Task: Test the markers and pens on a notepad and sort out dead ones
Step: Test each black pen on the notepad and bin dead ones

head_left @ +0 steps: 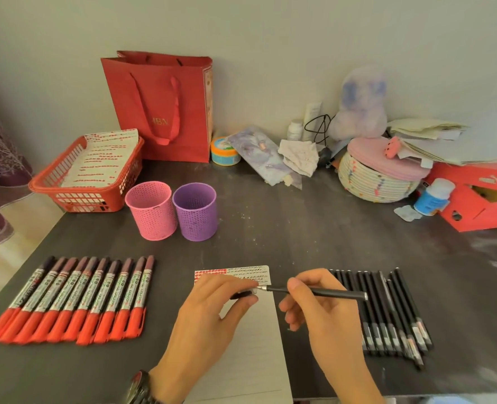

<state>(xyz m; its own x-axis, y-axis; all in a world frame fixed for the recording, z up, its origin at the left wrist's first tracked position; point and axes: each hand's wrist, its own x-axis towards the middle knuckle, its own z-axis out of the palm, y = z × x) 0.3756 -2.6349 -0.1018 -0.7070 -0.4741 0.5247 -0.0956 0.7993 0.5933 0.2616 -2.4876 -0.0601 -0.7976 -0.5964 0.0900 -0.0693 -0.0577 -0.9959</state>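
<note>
A white notepad (250, 339) lies at the front middle of the dark table, with red and black test scribbles along its top edge. My right hand (320, 310) holds a black pen (323, 292) level above the pad, tip pointing left. My left hand (212, 310) pinches the pen's black cap (241, 294) right at the tip. A row of several red-capped markers (75, 301) lies to the left of the pad. Several black pens (387, 313) lie in a row to the right.
A pink mesh cup (151, 209) and a purple mesh cup (195, 211) stand behind the pad. A red basket (51, 188) with scribbled sheets sits at the back left beside a red paper bag (165, 106). Clutter and a red shoebox (480, 196) fill the back right.
</note>
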